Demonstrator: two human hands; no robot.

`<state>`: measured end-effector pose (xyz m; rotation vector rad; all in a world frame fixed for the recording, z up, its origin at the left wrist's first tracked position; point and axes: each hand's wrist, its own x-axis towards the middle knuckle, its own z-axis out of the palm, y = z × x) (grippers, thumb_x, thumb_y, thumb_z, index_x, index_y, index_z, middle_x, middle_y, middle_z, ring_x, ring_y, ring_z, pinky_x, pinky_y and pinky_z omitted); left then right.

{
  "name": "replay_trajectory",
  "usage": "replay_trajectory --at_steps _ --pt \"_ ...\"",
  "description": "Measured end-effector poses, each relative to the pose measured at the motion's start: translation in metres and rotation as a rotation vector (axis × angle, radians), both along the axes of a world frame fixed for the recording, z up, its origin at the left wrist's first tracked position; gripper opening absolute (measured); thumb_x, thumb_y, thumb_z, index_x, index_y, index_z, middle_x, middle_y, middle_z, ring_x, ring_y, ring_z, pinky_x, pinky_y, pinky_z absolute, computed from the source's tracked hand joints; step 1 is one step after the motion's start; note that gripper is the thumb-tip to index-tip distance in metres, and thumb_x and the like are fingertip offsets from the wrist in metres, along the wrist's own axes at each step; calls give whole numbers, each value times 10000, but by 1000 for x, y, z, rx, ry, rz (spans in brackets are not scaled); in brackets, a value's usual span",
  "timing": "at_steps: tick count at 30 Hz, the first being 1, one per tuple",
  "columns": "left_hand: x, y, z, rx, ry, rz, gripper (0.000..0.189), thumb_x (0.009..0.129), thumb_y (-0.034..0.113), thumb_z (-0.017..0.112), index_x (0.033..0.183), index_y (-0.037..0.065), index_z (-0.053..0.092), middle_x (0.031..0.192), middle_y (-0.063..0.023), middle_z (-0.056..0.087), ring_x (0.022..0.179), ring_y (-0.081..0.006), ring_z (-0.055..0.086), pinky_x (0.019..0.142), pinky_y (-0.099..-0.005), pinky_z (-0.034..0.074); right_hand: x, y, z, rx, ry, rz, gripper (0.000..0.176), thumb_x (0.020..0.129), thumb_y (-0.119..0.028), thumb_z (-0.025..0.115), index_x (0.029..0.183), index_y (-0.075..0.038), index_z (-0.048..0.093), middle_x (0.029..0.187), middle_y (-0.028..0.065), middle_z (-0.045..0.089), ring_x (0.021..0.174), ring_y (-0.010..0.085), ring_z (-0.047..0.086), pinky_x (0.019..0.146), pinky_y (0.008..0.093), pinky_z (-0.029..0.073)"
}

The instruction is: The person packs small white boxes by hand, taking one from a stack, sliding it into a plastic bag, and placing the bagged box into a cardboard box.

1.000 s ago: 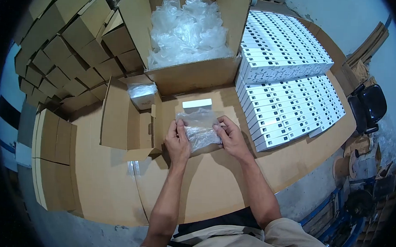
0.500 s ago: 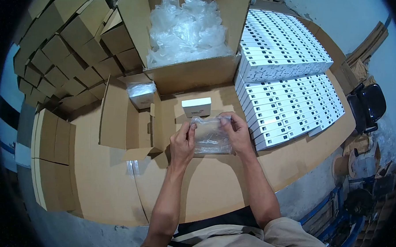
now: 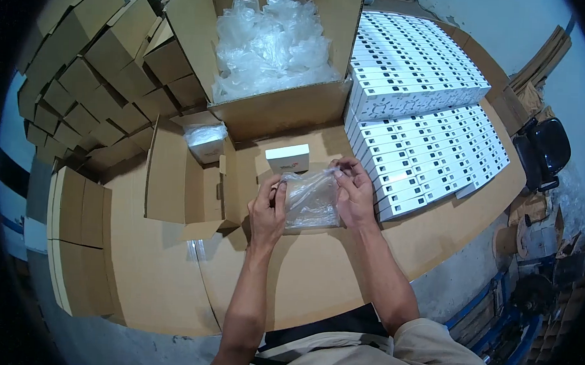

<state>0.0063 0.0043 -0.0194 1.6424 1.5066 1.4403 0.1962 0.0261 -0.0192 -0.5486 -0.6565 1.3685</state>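
head view: left hand (image 3: 267, 211) and right hand (image 3: 357, 195) pinch a clear bag (image 3: 311, 206) near its upper corners, spread flatter than a second earlier, its top edge seemingly easier to part; small white box (image 3: 287, 158) upright just beyond.

Single head-worn view, facing forward and steeply down over the cardboard-covered table (image 3: 314, 275)

A cardboard-covered table (image 3: 314, 275) holds a small white box (image 3: 287, 158), an open carton (image 3: 197, 191), a large carton of clear bags (image 3: 285, 117) and stacked white boxes (image 3: 424, 155).
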Motion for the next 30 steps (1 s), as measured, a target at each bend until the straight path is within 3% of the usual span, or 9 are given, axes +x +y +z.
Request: replay_trajectory --at_steps 3,6,9,12,18,24,27,30 --pt "0 1 -1 13 -19 22 163 1030 165 639 1136 43 655 771 -115 698 653 -142 659 587 -335 511 -4 -4 14 -38 -336 -37 171 1010 -44 625 1175 0 628 1089 80 676 993 111 615 876 242 488" --pt "-1 -1 6 -24 45 26 168 1022 177 655 1119 40 656 752 -85 669 633 -127 628 577 -323 499 -10 -3 0 -150 -709 -83 144 1024 -98 614 1096 16 665 896 33 684 824 96 620 761 248 496" --pt "1 1 6 -107 -145 -63 221 1042 220 642 1161 33 640 879 -24 641 740 -86 576 611 -271 469 -16 -6 -2 -7 -800 -174 136 1017 -93 614 1031 27 678 760 19 666 702 96 609 674 274 505" --pt "-3 6 -4 -154 -165 -53 179 1042 203 643 1094 31 632 914 -3 605 724 -81 510 613 -258 438 -20 -10 4 95 -952 -161 132 1016 -84 603 1046 29 664 761 64 662 695 120 615 660 288 505" --pt "4 5 -3 -123 -458 58 175 1048 181 639 1009 52 527 853 25 503 778 -88 481 703 -255 443 -30 -13 1 151 -1045 -326 108 1015 -78 588 1049 21 616 763 101 626 679 164 606 648 305 498" --pt "4 10 -4 96 -345 128 191 1048 192 640 1046 38 527 878 11 516 820 -98 509 740 -266 464 -29 -9 -6 6 -857 -256 150 1062 -144 547 1052 4 562 730 91 583 643 140 563 600 327 469" --pt "6 5 1 -63 -396 78 250 1046 240 643 1109 17 549 904 -20 604 834 -102 559 662 -274 468 -28 -13 4 6 -958 -369 174 1087 -169 512 1052 -1 536 703 99 574 600 149 555 556 340 449" --pt "11 -2 3 -319 -313 36 314 1060 311 599 1086 -2 594 858 -60 652 753 -131 591 647 -312 481 -28 -16 11 4 -1024 -436 156 1093 -157 499 1069 -5 520 691 139 580 554 201 579 516 370 439"
